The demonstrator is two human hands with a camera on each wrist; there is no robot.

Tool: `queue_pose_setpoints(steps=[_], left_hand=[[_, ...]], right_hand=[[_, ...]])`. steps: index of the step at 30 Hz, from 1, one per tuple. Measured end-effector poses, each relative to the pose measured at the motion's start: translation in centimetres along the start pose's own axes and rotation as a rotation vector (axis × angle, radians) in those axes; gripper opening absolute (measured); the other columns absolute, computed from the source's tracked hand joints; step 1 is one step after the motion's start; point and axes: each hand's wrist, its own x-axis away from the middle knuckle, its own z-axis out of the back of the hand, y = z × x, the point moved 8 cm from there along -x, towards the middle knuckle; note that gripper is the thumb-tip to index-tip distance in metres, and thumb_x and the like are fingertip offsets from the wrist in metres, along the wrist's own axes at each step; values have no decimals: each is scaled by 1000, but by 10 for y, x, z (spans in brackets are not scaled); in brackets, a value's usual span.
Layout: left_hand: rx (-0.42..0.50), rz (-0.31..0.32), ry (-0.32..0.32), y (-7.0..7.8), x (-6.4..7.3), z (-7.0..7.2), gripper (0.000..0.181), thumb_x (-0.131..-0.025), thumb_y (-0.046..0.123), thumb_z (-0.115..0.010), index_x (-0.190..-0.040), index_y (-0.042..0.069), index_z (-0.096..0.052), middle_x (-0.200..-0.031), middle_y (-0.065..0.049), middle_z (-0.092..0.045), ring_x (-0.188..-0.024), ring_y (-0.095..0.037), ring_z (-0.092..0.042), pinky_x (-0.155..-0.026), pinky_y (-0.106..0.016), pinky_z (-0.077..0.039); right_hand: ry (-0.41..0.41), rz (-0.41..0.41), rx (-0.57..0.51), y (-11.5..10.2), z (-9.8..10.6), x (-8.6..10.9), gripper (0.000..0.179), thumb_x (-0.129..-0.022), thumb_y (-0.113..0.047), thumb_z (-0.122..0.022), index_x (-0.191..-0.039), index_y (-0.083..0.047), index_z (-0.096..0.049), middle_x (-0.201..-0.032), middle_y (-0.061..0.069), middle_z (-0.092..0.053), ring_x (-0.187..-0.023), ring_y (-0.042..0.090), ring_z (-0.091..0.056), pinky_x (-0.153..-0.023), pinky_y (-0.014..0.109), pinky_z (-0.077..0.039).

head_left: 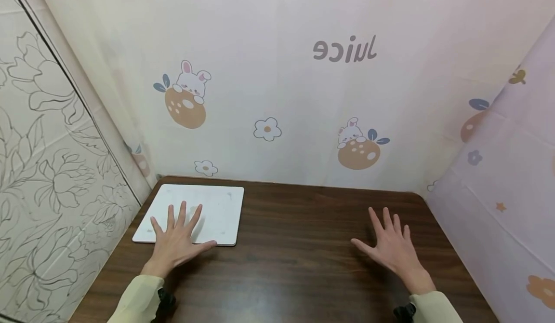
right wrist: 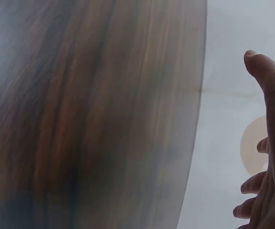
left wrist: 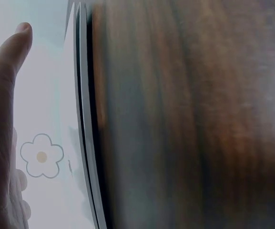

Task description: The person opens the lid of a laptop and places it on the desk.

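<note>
Head view: white board (head_left: 217,212) lies flat at the table's far left corner; patterned cloth (head_left: 269,82) hangs behind the far edge of the brown table (head_left: 295,265)
Left hand (head_left: 175,243): above the board's near edge; fingers straight and spread apart, gripping nothing
Right hand (head_left: 393,250): above bare wood towards the table's right edge; fingers likewise spread, nothing held
Sleeves (head_left: 138,296): pale; a black thing (head_left: 165,304) at each wrist
</note>
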Motion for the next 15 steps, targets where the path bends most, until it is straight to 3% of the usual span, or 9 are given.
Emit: queue_pose_setpoints(steps=[7, 15], left_hand=[[20, 16, -29, -7, -12, -5, 114, -76, 92, -54, -165, 27, -23, -170, -26, -14, -154, -58, -6, -106, -88, 5], [30, 44, -63, -27, -21, -8, 117, -78, 91, -53, -166, 23, -19, -169, -30, -12, -151, -61, -10, -107, -88, -3]], right_hand=[[-3, 20, -32, -27, -5, -12, 112, -87, -80, -58, -167, -15, -14, -164, 37, -20, -145, 68, -18, -109, 84, -16], [6, 89, -74, -69, -22, -23, 109, -86, -80, -59, -165, -13, -23, -164, 34, -23, -148, 64, -16, -112, 81, -18]])
